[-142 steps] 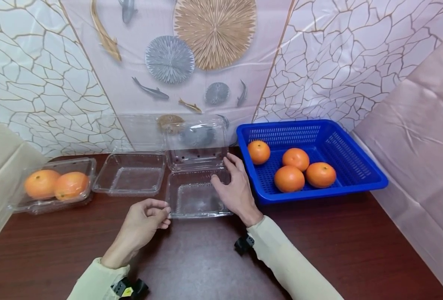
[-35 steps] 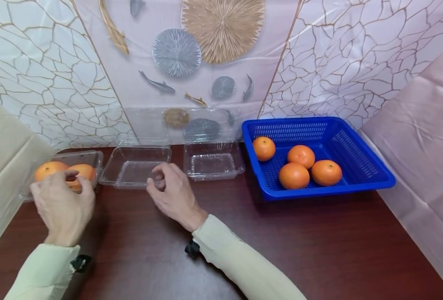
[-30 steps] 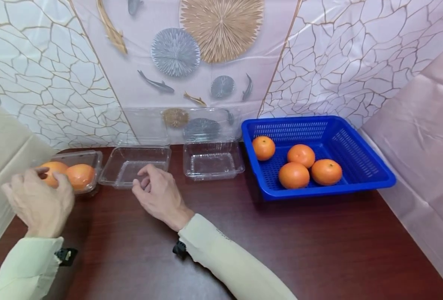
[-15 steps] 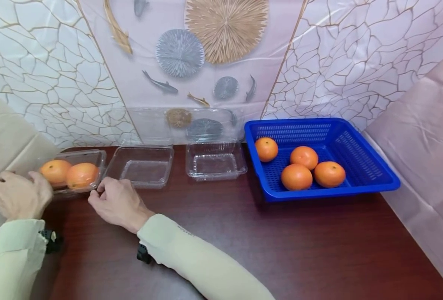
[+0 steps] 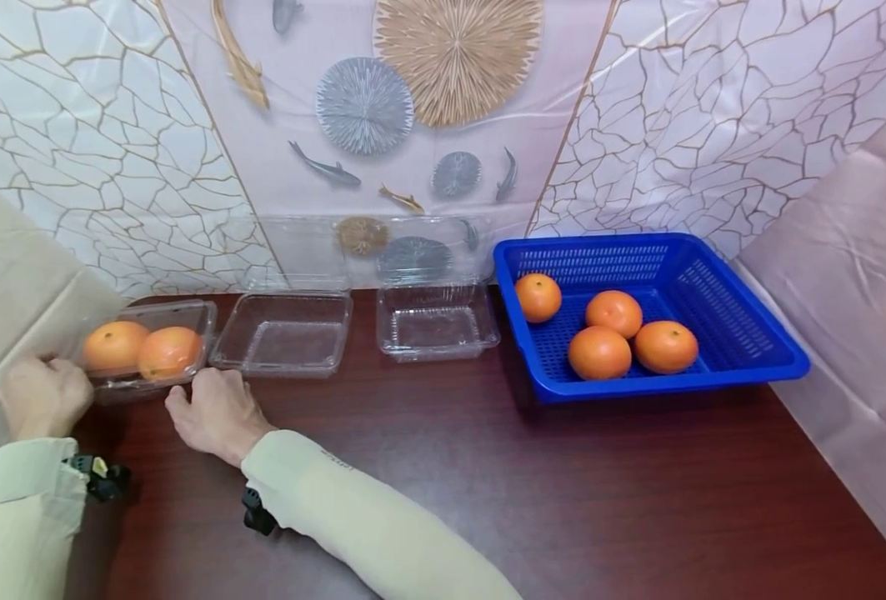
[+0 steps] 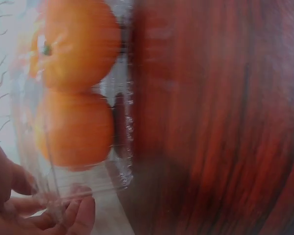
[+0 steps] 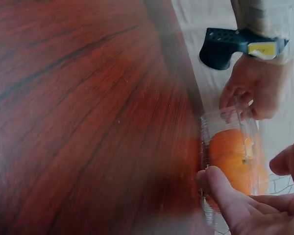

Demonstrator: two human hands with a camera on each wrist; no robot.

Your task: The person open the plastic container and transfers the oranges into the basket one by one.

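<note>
Where the head view shows the far left of the wooden tabletop (image 5: 488, 483), a clear plastic clamshell (image 5: 131, 385) holds two oranges (image 5: 170, 352) under its lid. The left hand (image 5: 47, 396) is at its left end, the right hand (image 5: 217, 412) by its front right corner. To its right stand two more clear clamshells (image 5: 288, 333), lids raised, then a blue slotted basket (image 5: 675, 383) with four oranges (image 5: 599, 352). In the left wrist view, the left hand pinches the filled clamshell's end. In the right wrist view, the right hand's fingers reach out loosely before that clamshell, thumb apart; I cannot tell whether they touch it.
</note>
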